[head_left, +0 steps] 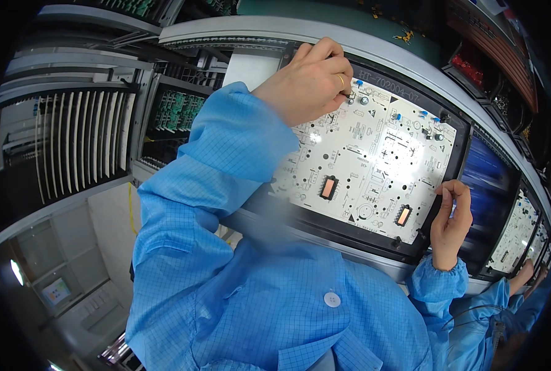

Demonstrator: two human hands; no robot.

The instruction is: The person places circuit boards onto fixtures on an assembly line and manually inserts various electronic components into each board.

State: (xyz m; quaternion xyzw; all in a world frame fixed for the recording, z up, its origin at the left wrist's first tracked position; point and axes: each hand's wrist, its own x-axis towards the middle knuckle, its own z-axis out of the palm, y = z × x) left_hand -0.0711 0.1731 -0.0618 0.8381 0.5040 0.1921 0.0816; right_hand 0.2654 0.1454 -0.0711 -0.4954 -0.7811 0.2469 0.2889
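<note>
In front of me lies a white printed circuit board (374, 157) in a black carrier frame (331, 227). Blue parts and small upright capacitors (364, 100) stand along its far side. My left hand (312, 80) reaches over the board's far left part, thumb and fingers pinched together; a small capacitor (351, 99) shows beside its fingertips, and whatever they hold is hidden. At the right edge of the carrier, my right hand (452, 219) rests with loosely curved fingers. A gap shows between its thumb and fingers, with no part visible in it.
The carrier sits on a conveyor line with a metal rail (250, 26). Further right is another white board (515, 232), with a co-worker's hand (523, 272) near it. A rack (83, 139) of upright boards stands left. Red parts fill a bin (468, 65) at the far right.
</note>
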